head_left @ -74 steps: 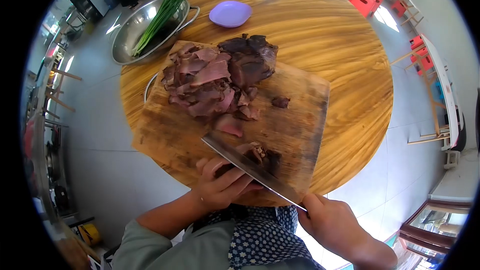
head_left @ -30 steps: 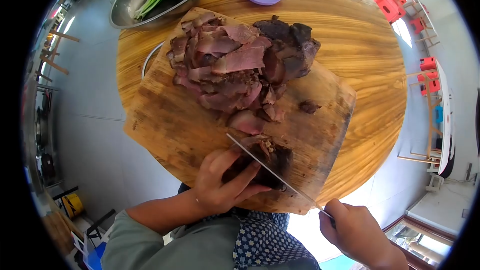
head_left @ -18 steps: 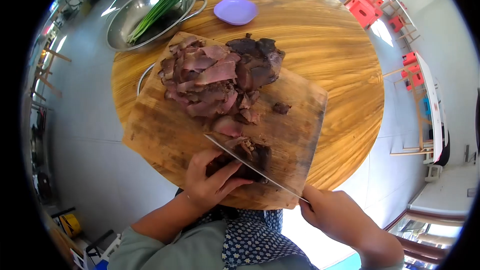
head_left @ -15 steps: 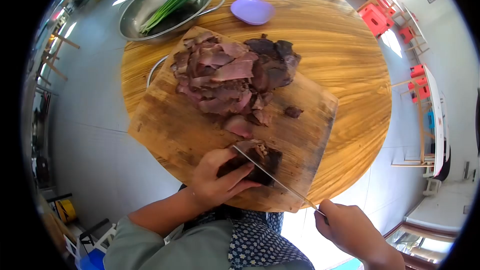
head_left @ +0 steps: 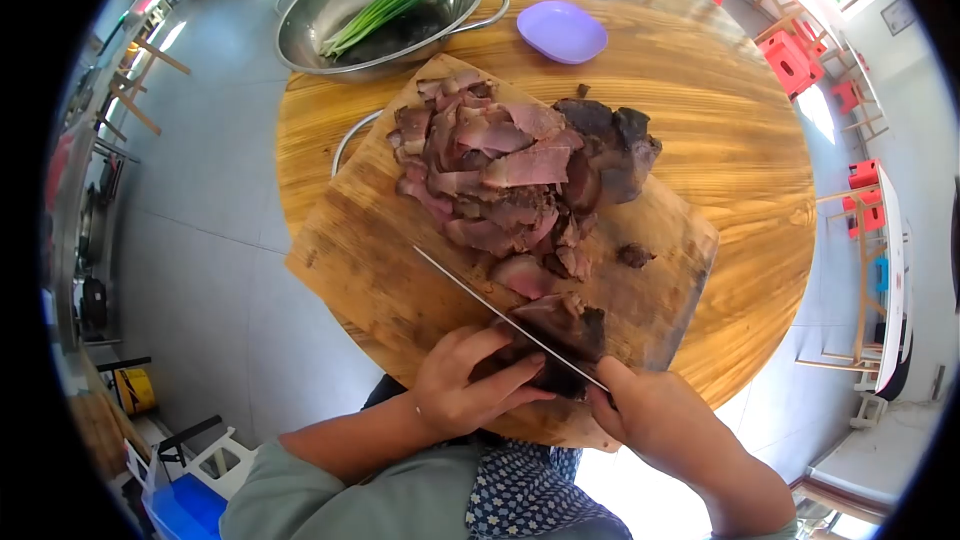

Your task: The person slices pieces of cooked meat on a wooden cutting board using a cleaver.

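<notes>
My left hand (head_left: 468, 382) presses a dark chunk of cured meat (head_left: 568, 325) against the wooden cutting board (head_left: 355, 255), fingers bent over its near left side. In my right hand (head_left: 655, 418) is a knife (head_left: 470, 288), its handle mostly hidden in the fist. The thin blade lies diagonally across the chunk, its tip reaching up and left past my left fingers. Beyond the chunk rests a loose reddish slice (head_left: 525, 277). A heap of meat slices (head_left: 490, 165) covers the far part of the board, beside a larger dark piece (head_left: 620, 155).
A small dark scrap (head_left: 635, 256) sits at the board's right. Behind the board, on the round wooden table (head_left: 745, 190), stand a metal basin (head_left: 300, 32) with long green stalks (head_left: 400, 8) and a purple dish (head_left: 562, 32). Red stools (head_left: 790, 62) stand farther off.
My right hand has pushed the knife forward and left, so more blade extends past the chunk. The whole view has shifted slightly; my left hand stays on the meat.
</notes>
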A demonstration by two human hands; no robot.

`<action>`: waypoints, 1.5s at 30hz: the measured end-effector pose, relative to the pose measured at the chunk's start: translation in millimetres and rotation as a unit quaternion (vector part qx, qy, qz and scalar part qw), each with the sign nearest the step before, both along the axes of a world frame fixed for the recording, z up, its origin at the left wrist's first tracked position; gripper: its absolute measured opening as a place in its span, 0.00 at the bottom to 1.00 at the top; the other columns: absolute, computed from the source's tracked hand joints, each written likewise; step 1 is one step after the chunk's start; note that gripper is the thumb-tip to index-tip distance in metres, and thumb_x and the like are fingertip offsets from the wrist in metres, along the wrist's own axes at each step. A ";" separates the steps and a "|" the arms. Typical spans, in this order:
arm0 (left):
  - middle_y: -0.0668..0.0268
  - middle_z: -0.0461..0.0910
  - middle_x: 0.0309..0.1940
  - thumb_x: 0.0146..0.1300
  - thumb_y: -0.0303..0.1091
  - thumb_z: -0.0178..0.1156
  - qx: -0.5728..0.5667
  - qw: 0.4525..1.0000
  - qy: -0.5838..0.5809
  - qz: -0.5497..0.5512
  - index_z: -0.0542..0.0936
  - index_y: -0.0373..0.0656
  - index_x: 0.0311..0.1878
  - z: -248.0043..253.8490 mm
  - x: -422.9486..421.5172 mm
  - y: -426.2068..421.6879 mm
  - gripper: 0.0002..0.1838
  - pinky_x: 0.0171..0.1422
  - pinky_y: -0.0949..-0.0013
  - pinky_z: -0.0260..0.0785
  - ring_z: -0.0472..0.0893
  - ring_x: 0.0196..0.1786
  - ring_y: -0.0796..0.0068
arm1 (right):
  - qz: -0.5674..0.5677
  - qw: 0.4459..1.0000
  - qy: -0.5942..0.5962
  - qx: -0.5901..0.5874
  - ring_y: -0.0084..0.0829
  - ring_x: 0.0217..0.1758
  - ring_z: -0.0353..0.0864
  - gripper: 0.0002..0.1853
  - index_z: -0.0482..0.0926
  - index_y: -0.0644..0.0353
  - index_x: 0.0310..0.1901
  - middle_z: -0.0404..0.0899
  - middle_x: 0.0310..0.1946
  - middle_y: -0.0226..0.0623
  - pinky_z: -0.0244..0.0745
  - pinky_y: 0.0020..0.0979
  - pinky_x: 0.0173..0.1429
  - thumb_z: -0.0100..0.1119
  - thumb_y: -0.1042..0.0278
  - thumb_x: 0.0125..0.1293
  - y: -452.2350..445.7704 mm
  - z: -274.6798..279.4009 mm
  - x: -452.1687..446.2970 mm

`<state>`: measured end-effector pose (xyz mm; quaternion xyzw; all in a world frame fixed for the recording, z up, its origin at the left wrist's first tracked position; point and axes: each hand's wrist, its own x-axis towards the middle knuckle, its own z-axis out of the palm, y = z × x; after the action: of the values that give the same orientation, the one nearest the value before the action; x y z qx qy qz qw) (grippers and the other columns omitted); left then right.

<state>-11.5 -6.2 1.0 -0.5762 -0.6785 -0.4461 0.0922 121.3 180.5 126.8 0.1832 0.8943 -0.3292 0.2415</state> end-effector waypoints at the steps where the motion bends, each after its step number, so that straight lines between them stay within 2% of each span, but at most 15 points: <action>1: 0.56 0.76 0.60 0.47 0.39 0.84 0.002 1.000 -0.004 -0.001 0.87 0.45 0.53 -2.4 0.6 -0.8 0.28 0.52 0.63 0.78 0.82 0.51 0.58 | -0.005 0.999 -0.031 0.012 0.56 0.28 0.82 0.11 0.71 0.60 0.43 0.81 0.25 0.50 0.76 0.51 0.34 0.59 0.61 0.73 1.9 3.8 8.7; 9: 0.59 0.75 0.56 0.48 0.39 0.84 0.037 0.999 0.013 -0.003 0.88 0.47 0.52 -8.9 1.8 0.6 0.26 0.48 0.64 0.78 0.80 0.47 0.61 | -0.017 0.991 -0.067 0.115 0.55 0.28 0.82 0.09 0.74 0.58 0.42 0.81 0.26 0.49 0.78 0.48 0.35 0.59 0.63 0.71 -2.3 13.6 61.9; 22: 0.63 0.74 0.54 0.53 0.30 0.76 0.077 0.985 0.152 -0.014 0.89 0.48 0.53 -16.6 6.1 -14.8 0.21 0.51 0.63 0.77 0.77 0.48 0.61 | -0.002 0.982 0.164 0.097 0.60 0.32 0.81 0.11 0.73 0.59 0.44 0.82 0.27 0.53 0.74 0.54 0.36 0.56 0.60 0.75 -9.3 -24.5 5.3; 24: 0.62 0.74 0.51 0.46 0.30 0.82 0.085 0.985 0.147 0.003 0.89 0.50 0.48 -16.6 3.4 -16.9 0.23 0.45 0.64 0.75 0.78 0.43 0.59 | 0.000 0.978 0.192 0.082 0.61 0.31 0.81 0.11 0.73 0.60 0.44 0.82 0.27 0.54 0.74 0.53 0.36 0.57 0.60 0.75 0.5 -19.3 15.0; 27: 0.62 0.75 0.51 0.48 0.30 0.81 0.084 0.983 0.159 0.028 0.89 0.51 0.48 -9.7 -0.3 -23.2 0.21 0.46 0.63 0.76 0.79 0.44 0.58 | -0.040 0.974 0.213 0.070 0.54 0.26 0.81 0.11 0.75 0.61 0.47 0.80 0.25 0.51 0.74 0.46 0.33 0.58 0.61 0.76 1.1 0.1 46.4; 29: 0.61 0.75 0.51 0.50 0.30 0.79 0.073 0.986 0.147 0.004 0.88 0.50 0.48 0.7 -9.4 -21.9 0.19 0.47 0.62 0.76 0.80 0.45 0.57 | -0.174 0.972 0.160 0.006 0.49 0.26 0.82 0.13 0.77 0.61 0.52 0.80 0.23 0.49 0.75 0.43 0.35 0.58 0.60 0.76 -6.2 13.2 66.6; 30: 0.60 0.76 0.51 0.53 0.29 0.78 0.064 0.988 0.136 -0.024 0.88 0.49 0.48 4.7 -13.7 -17.7 0.18 0.48 0.60 0.77 0.81 0.46 0.56 | -0.177 0.972 0.156 0.008 0.49 0.26 0.82 0.13 0.77 0.61 0.52 0.80 0.23 0.49 0.75 0.43 0.35 0.58 0.60 0.76 -9.6 9.1 77.1; 31: 0.60 0.76 0.51 0.53 0.29 0.78 0.065 0.989 0.130 -0.027 0.88 0.49 0.48 6.0 -15.7 -13.5 0.18 0.48 0.60 0.77 0.81 0.46 0.56 | -0.255 0.954 0.157 -0.016 0.41 0.23 0.80 0.13 0.77 0.63 0.52 0.79 0.22 0.46 0.74 0.39 0.32 0.58 0.62 0.76 -13.8 2.5 89.5; 33: 0.58 0.78 0.51 0.56 0.29 0.75 -0.054 0.987 -0.125 -0.083 0.86 0.47 0.49 9.0 -20.7 -8.6 0.17 0.51 0.59 0.77 0.81 0.48 0.55 | -0.365 0.908 0.197 -0.061 0.20 0.16 0.72 0.13 0.77 0.69 0.52 0.76 0.19 0.36 0.67 0.27 0.23 0.58 0.67 0.76 -24.3 -18.2 112.6; 34: 0.57 0.78 0.51 0.57 0.29 0.74 -0.091 0.969 -0.209 -0.093 0.86 0.46 0.50 11.6 -25.4 -6.9 0.17 0.52 0.59 0.77 0.82 0.48 0.55 | -0.364 0.908 0.197 -0.060 0.20 0.16 0.72 0.13 0.77 0.69 0.52 0.76 0.19 0.36 0.67 0.27 0.23 0.58 0.67 0.76 -30.7 -24.6 117.8; 36: 0.54 0.79 0.50 0.59 0.27 0.72 -0.062 0.986 0.048 -0.145 0.83 0.43 0.53 20.4 -44.1 -11.7 0.18 0.53 0.59 0.77 0.82 0.49 0.55 | -0.479 0.828 0.264 -0.124 0.19 0.15 0.69 0.14 0.76 0.70 0.54 0.74 0.18 0.32 0.63 0.26 0.18 0.56 0.66 0.77 -43.5 -35.4 120.4; 37: 0.54 0.79 0.50 0.59 0.27 0.72 -0.066 0.986 0.049 -0.147 0.83 0.43 0.53 22.7 -47.2 -16.4 0.18 0.53 0.59 0.77 0.82 0.49 0.55 | -0.488 0.818 0.274 -0.136 0.19 0.15 0.68 0.09 0.73 0.69 0.52 0.70 0.17 0.28 0.63 0.23 0.20 0.50 0.71 0.80 -47.0 -37.7 119.7; 40: 0.56 0.81 0.49 0.59 0.25 0.70 -0.055 0.991 -0.011 -0.124 0.82 0.41 0.55 33.7 -58.6 -33.0 0.19 0.58 0.60 0.75 0.82 0.52 0.54 | -0.503 0.803 0.285 -0.144 0.19 0.15 0.68 0.10 0.73 0.69 0.52 0.70 0.17 0.28 0.64 0.23 0.21 0.49 0.70 0.81 -50.3 -44.7 122.7; 42: 0.57 0.81 0.50 0.57 0.22 0.71 -0.098 0.982 -0.138 -0.090 0.81 0.41 0.56 44.3 -74.1 -54.9 0.22 0.58 0.62 0.75 0.82 0.52 0.55 | -0.497 0.804 0.290 -0.153 0.19 0.16 0.68 0.09 0.73 0.69 0.51 0.70 0.17 0.28 0.64 0.22 0.21 0.49 0.70 0.81 -50.2 -46.1 122.8; 45: 0.57 0.81 0.51 0.58 0.21 0.70 -0.135 0.982 -0.121 -0.054 0.80 0.40 0.58 52.4 -105.3 -73.3 0.23 0.60 0.64 0.74 0.81 0.53 0.56 | -0.492 0.801 0.291 -0.176 0.19 0.16 0.68 0.09 0.73 0.68 0.50 0.71 0.18 0.28 0.65 0.22 0.22 0.49 0.69 0.81 -51.6 -49.6 121.2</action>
<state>-116.8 -79.5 53.4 -0.5610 -0.7064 -0.4213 -0.0932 242.6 128.8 77.2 0.4485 0.6388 -0.5937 -0.1961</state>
